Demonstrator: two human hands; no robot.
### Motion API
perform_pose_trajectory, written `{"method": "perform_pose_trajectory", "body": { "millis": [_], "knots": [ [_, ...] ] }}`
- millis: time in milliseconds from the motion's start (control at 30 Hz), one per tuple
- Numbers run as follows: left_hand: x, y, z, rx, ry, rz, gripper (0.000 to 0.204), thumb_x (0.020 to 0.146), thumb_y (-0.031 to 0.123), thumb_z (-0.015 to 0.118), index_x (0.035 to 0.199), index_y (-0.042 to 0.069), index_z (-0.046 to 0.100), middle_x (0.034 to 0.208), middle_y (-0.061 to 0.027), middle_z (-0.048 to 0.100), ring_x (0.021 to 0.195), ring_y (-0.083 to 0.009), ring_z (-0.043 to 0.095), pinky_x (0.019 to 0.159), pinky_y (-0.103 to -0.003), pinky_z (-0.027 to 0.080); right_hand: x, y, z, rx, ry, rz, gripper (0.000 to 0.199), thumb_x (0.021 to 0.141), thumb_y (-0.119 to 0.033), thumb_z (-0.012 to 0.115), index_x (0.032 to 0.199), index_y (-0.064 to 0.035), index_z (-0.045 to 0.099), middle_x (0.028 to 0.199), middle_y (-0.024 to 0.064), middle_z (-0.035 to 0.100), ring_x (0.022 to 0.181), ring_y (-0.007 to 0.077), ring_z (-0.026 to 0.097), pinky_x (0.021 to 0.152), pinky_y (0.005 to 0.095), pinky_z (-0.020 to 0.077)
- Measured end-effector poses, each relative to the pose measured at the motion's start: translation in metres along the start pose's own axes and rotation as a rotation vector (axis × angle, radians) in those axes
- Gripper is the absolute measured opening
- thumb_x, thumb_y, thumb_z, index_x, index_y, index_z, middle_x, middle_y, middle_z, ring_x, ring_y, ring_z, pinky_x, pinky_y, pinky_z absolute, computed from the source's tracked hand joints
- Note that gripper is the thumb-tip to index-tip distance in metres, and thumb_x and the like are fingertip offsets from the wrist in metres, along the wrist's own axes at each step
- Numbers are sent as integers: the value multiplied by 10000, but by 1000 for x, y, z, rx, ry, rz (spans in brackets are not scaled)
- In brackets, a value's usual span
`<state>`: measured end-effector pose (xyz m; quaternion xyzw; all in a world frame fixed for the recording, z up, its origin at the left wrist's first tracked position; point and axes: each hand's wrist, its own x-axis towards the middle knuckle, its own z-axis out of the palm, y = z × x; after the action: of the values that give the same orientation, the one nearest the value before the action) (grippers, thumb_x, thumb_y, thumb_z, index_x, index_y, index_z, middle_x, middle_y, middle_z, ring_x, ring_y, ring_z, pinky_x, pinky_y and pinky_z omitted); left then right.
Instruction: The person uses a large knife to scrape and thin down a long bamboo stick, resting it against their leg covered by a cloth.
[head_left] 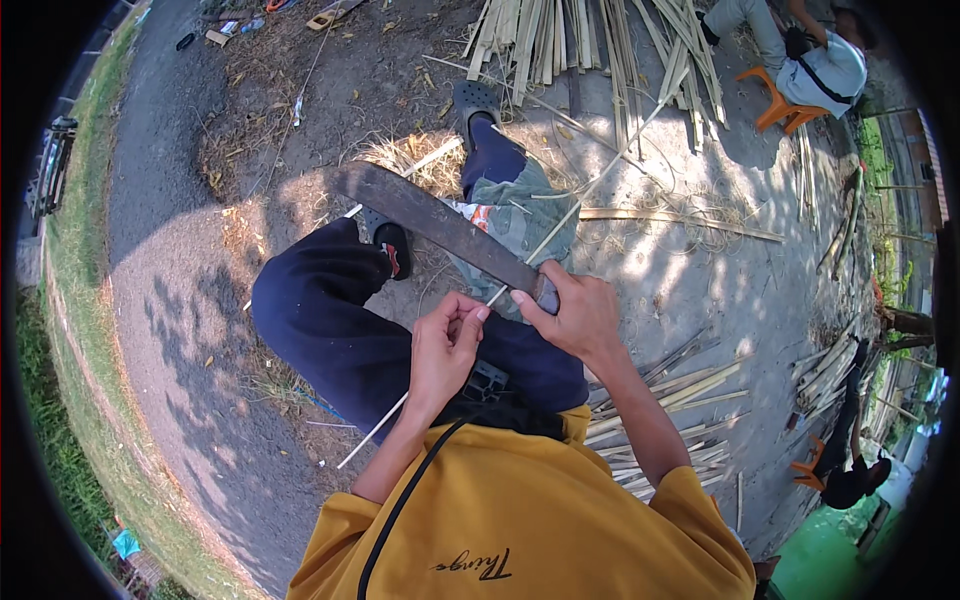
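Knife on a bamboo strip, worked over the lap.

The right hand (pixel 580 315) is clenched round the handle of a long dark knife (pixel 440 225), whose blade runs up and left of it. The left hand (pixel 445 350), just left of the knife handle, pinches a thin bamboo strip (pixel 560 225) that passes under the blade. More bamboo strips (pixel 680 385) lie on the ground right of the knife.

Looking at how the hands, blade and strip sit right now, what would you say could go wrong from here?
1. The left hand pinches the thin pale bamboo strip right beside the long dark machete blade; a slip might nick those fingers.
2. The blade lies across the lap in dark blue trousers, so a slide could reach the thigh.
3. The right hand grips near the blade's base and may creep onto the edge.
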<state>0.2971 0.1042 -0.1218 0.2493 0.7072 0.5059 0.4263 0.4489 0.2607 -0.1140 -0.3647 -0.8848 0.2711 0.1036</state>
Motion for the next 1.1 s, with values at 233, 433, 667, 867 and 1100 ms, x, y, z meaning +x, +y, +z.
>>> {"method": "perform_pose_trajectory", "body": {
  "millis": [233,433,667,867,1100],
  "knots": [
    [-25,-12,-10,-123,2,-35,111,1062,76,668,1002,-16,674,737,22,606,650,-17,519,582,-211,403,-1,-5,-2,15,35,9,482,899,-573,746,962,-101,673,618,165,679,583,395,702,530,494,526],
    [9,0,20,-17,99,108,105,1060,55,650,987,-20,653,722,10,608,608,-21,516,546,-230,391,-3,-15,3,-39,-14,-57,483,900,-570,743,999,-101,678,630,164,687,592,394,707,537,493,530],
    [-18,4,-4,-33,23,29,101,1065,46,633,989,-19,651,723,7,603,616,-28,520,549,-235,408,1,-3,-1,-3,20,-9,449,913,-531,749,997,-94,694,615,133,658,587,378,689,542,476,507],
    [-19,6,-2,-86,25,-4,108,1079,61,628,1013,-21,649,776,16,610,691,-23,538,600,-218,425,0,-4,2,-13,15,-14,454,916,-533,747,989,-89,690,622,132,659,591,382,687,542,477,502],
    [-45,-8,-34,-102,-11,-61,120,1086,78,629,1004,-5,659,756,46,561,675,3,480,582,-196,356,0,-2,2,10,28,22,514,906,-603,721,990,-97,693,629,160,688,610,393,713,562,508,530]
  ]
}}
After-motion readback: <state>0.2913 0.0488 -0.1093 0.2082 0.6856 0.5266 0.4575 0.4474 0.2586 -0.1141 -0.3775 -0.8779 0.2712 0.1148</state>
